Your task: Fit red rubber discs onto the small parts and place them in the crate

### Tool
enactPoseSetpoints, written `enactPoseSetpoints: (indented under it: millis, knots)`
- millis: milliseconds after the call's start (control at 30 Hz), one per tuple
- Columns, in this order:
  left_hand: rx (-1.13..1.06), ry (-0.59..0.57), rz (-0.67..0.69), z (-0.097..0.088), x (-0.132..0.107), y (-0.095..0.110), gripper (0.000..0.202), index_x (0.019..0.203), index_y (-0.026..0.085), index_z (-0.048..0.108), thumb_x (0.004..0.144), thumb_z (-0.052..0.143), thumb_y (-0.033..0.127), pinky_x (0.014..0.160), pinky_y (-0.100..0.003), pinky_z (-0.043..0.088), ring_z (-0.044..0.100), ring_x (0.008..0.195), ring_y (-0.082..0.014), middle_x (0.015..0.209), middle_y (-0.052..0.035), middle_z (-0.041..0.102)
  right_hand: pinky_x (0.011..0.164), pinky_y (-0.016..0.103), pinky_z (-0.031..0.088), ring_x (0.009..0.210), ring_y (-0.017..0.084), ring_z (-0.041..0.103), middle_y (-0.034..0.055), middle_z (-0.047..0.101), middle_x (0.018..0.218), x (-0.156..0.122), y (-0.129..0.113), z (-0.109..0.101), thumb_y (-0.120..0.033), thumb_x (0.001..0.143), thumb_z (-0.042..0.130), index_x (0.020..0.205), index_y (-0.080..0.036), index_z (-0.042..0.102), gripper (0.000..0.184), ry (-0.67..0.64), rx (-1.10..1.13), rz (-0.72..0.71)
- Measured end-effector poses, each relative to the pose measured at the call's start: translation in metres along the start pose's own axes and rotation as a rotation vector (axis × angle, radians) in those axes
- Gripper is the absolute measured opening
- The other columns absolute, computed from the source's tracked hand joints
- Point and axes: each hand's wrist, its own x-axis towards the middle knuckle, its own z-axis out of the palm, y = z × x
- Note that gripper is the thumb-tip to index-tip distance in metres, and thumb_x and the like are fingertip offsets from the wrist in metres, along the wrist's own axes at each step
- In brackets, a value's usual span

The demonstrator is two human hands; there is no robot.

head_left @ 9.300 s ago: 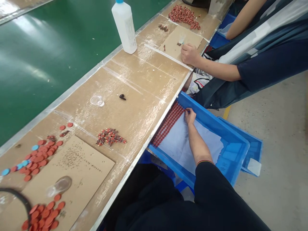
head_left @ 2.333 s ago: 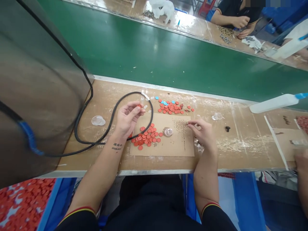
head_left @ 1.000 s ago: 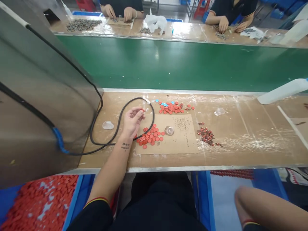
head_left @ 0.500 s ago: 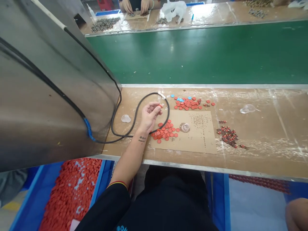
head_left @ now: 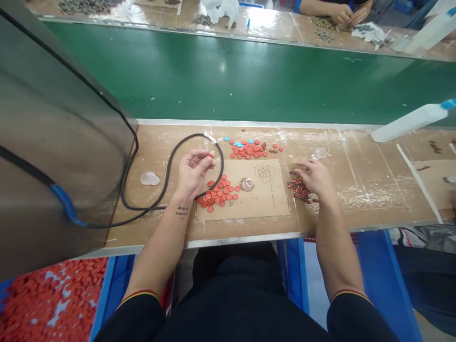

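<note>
- Our left hand (head_left: 194, 173) is closed to a pinch, thumb and fingertips (head_left: 207, 160) together on a small red piece (head_left: 211, 155), too small to make out fully
- Our right hand (head_left: 315, 179) is open, fingers spread, its tips at the pile of red-and-dark parts (head_left: 301, 190); we cannot tell whether it holds any
- That pile lies at 3 o'clock from the cardboard sheet (head_left: 265, 204), on its edge
- Red discs (head_left: 218, 197) sit at 9 o'clock on the sheet; a second patch, with blue discs (head_left: 241, 142) among it, lies at 12 o'clock, off the sheet
- A glass dish (head_left: 246, 184) stands mid-sheet
- Black cable (head_left: 185, 136) loops around our left hand - we should keep clear of it
- For parts this small, we do best with a light, steady pinch, the forearms low and the wrists relaxed
</note>
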Motion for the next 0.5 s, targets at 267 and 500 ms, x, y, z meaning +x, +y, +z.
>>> enactPoseSetpoints:
  millis: [267, 500]
  knots:
    - [-0.027, 0.006, -0.011, 0.001, 0.001, 0.0, 0.048, 0.086, 0.02, 0.072, 0.059, 0.106, 0.042, 0.067, -0.022, 0.06, 0.068, 0.067, -0.009, 0.087, -0.0029, 0.077, 0.086, 0.042, 0.056, 0.085, 0.025, 0.068, 0.0073, 0.073, 0.088, 0.015, 0.002, 0.013, -0.024, 0.084, 0.064, 0.084, -0.022, 0.075, 0.011, -0.13, 0.013, -0.083]
    - [-0.019, 0.006, 0.05, 0.001, -0.001, 0.007, 0.045, 0.088, 0.022, 0.072, 0.063, 0.104, 0.043, 0.066, -0.024, 0.059, 0.066, 0.066, -0.0091, 0.085, 0.0001, 0.072, 0.085, 0.045, 0.058, 0.079, 0.023, 0.066, 0.0052, 0.067, 0.083, 0.008, -0.009, 0.005, -0.02, 0.084, 0.066, 0.083, -0.022, 0.075, 0.009, 0.024, 0.131, -0.078]
